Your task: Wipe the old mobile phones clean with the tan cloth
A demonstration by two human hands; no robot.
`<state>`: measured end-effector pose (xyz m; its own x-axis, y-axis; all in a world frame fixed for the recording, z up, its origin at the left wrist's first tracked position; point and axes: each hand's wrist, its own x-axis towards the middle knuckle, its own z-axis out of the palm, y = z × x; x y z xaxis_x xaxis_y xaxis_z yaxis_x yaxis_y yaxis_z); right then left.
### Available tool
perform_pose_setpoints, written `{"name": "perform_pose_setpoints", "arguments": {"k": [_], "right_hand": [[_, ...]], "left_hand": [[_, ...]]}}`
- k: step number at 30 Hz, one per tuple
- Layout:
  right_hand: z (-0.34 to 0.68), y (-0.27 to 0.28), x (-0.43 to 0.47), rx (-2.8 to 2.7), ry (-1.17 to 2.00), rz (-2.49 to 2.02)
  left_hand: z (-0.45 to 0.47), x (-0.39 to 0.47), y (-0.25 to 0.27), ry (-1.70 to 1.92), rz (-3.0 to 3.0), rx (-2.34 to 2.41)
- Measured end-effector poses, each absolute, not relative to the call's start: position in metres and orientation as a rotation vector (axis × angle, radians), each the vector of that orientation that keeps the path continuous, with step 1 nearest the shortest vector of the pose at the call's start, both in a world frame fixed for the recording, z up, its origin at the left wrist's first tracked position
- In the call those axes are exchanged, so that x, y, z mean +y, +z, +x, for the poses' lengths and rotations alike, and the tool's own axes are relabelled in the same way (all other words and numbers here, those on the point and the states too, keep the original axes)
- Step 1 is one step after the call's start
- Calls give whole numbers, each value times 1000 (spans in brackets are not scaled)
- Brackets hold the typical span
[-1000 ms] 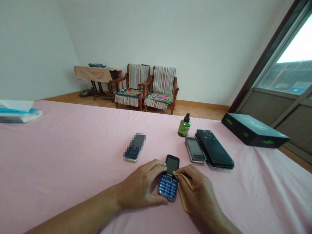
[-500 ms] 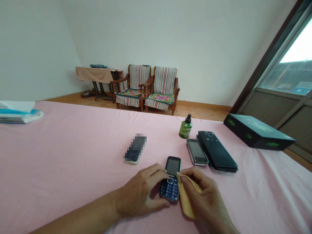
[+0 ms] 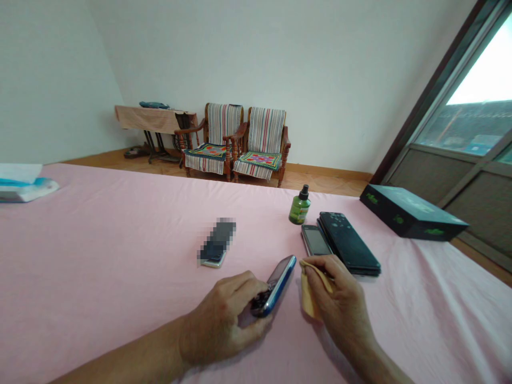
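My left hand grips a keypad mobile phone by its lower end, the thumb beneath and the fingers over the keys. The phone is tipped on its side, so its blue edge faces right. Pinched in my right hand is a folded yellow cloth, a small gap to the right of the phone. Just beyond that hand lies a grey touchscreen phone, its lower part hidden by my fingers.
A pixelated phone lies left of centre. Behind my right hand are a stack of dark devices, a green spray bottle and a black box. A tissue pack sits far left on the pink cloth.
My left hand has tilted the keypad phone from lying face up onto its side. My right hand, with the cloth, has come away from the phone and moved slightly forward.
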<state>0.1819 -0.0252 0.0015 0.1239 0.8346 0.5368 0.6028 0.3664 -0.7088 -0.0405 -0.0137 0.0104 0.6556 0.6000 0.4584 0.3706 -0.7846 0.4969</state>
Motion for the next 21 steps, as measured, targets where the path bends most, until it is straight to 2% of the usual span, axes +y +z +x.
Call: {"name": "perform_pose_setpoints", "arguments": {"k": [3, 10, 21], "right_hand": [[190, 1, -16, -1573, 195, -1344], [188, -4, -16, -1623, 249, -1318], [185, 0, -16, -1648, 229, -1350]], "left_hand": [[-41, -15, 8, 816, 2540, 699], [-39, -18, 8, 780, 2523, 774], [-46, -7, 3, 1090, 2662, 720]]}}
